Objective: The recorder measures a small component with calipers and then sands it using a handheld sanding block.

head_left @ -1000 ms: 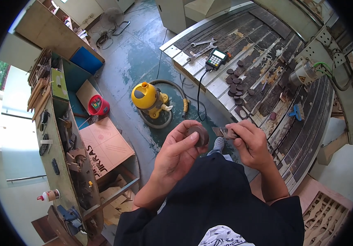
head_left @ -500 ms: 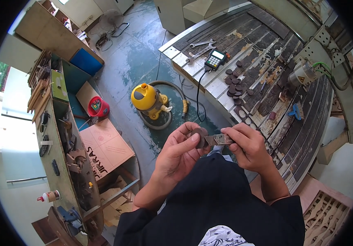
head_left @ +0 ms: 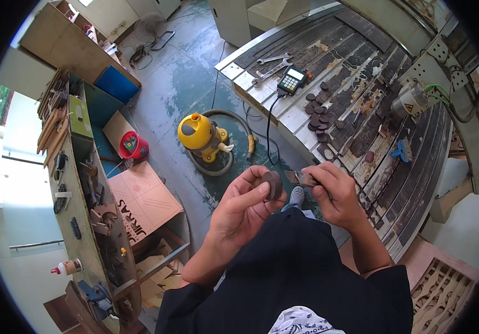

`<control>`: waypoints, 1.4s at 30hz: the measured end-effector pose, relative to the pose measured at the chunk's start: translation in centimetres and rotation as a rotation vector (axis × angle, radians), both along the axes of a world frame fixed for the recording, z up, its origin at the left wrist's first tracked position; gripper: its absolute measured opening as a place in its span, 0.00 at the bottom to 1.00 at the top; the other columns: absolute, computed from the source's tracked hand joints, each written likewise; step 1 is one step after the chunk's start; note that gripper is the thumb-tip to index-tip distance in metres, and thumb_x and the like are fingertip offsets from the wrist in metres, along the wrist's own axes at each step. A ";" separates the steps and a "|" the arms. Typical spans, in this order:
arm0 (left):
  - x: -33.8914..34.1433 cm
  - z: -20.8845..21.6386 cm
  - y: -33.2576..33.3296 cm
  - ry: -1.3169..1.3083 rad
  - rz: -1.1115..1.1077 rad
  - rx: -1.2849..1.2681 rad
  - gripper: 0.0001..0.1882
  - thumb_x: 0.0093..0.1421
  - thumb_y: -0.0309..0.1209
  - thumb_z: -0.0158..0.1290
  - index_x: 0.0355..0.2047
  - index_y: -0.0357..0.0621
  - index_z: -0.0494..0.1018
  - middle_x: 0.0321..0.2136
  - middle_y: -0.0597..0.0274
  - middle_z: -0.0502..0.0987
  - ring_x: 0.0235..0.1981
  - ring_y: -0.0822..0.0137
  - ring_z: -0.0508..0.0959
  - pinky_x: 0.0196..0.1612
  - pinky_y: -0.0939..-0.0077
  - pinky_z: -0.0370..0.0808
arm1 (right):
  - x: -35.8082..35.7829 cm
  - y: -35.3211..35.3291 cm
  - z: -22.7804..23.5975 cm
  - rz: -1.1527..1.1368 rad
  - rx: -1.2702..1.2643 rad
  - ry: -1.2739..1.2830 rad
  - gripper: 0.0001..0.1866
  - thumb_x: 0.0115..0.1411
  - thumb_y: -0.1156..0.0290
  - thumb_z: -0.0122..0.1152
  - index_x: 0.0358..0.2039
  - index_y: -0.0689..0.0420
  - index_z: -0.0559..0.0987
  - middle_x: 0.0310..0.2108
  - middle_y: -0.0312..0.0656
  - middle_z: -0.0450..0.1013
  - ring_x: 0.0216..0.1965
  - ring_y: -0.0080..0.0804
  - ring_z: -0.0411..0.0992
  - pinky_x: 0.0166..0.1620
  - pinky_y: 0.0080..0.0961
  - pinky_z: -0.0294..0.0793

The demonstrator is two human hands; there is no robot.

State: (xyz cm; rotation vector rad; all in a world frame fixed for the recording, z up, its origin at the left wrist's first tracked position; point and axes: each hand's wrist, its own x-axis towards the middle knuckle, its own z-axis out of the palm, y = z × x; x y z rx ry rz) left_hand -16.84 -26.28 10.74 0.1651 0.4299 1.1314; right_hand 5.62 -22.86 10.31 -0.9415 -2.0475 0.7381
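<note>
Pinched between thumb and fingers of my left hand (head_left: 240,205) is a round, dark brown wooden disc (head_left: 273,186), its edge turned partly toward me. My right hand (head_left: 335,195) is closed around a metal utility knife (head_left: 301,177) with a slanted blade. The blade points left at the disc, and a small gap separates the two. Both hands are up in front of my body, over the floor. Several similar dark discs (head_left: 315,118) lie loose on the slotted machine bed to the right.
The machine bed (head_left: 300,133) also carries two wrenches (head_left: 273,72), a keypad controller (head_left: 291,81) and a blue brush (head_left: 401,151). A spindle (head_left: 409,103) stands over it. A yellow vacuum cleaner (head_left: 197,136) with its hose sits on the floor ahead. Left are a cluttered bench (head_left: 69,222) and a red bucket (head_left: 133,146).
The knife has moved right, away from the disc it was against, and tilted slightly. The disc has turned a little in my left hand, which otherwise stays in place.
</note>
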 end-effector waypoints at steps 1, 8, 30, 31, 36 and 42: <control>0.0 0.1 0.0 0.040 -0.004 -0.001 0.15 0.62 0.24 0.55 0.48 0.36 0.68 0.40 0.54 0.77 0.41 0.63 0.80 0.49 0.70 0.78 | 0.0 -0.1 0.0 0.028 0.008 0.006 0.13 0.60 0.75 0.58 0.46 0.65 0.75 0.31 0.48 0.71 0.28 0.43 0.72 0.33 0.33 0.72; 0.2 0.0 0.0 0.102 0.017 -0.014 0.15 0.62 0.26 0.57 0.48 0.34 0.71 0.41 0.55 0.76 0.39 0.62 0.80 0.46 0.69 0.79 | -0.3 -0.5 0.8 0.060 0.057 -0.012 0.14 0.58 0.75 0.60 0.44 0.66 0.76 0.32 0.48 0.72 0.29 0.43 0.73 0.33 0.34 0.73; -0.2 -0.5 0.1 0.079 0.000 0.105 0.15 0.61 0.25 0.57 0.48 0.33 0.72 0.36 0.55 0.78 0.35 0.63 0.79 0.38 0.72 0.76 | 0.2 1.1 -1.6 -0.115 -0.007 -0.084 0.13 0.58 0.78 0.58 0.45 0.65 0.76 0.31 0.47 0.71 0.29 0.44 0.72 0.33 0.33 0.72; -0.2 -0.3 0.2 0.096 0.009 0.104 0.15 0.61 0.25 0.57 0.48 0.33 0.72 0.36 0.55 0.78 0.34 0.63 0.79 0.38 0.72 0.76 | 0.3 1.1 -1.6 -0.100 -0.039 -0.039 0.13 0.59 0.78 0.57 0.45 0.66 0.75 0.31 0.46 0.71 0.29 0.44 0.72 0.33 0.32 0.72; -0.3 -0.3 0.3 0.129 0.018 0.072 0.15 0.61 0.25 0.57 0.48 0.32 0.72 0.36 0.54 0.78 0.34 0.64 0.80 0.39 0.71 0.77 | -0.5 0.1 0.7 0.041 -0.016 0.042 0.13 0.59 0.77 0.57 0.44 0.66 0.76 0.31 0.47 0.71 0.29 0.43 0.72 0.34 0.32 0.72; -0.1 -0.2 0.4 0.119 0.022 0.056 0.14 0.62 0.24 0.57 0.47 0.32 0.72 0.37 0.55 0.79 0.35 0.64 0.80 0.40 0.69 0.77 | -0.6 0.2 1.1 0.082 0.045 -0.005 0.14 0.58 0.75 0.60 0.44 0.66 0.77 0.32 0.46 0.72 0.29 0.42 0.73 0.34 0.33 0.74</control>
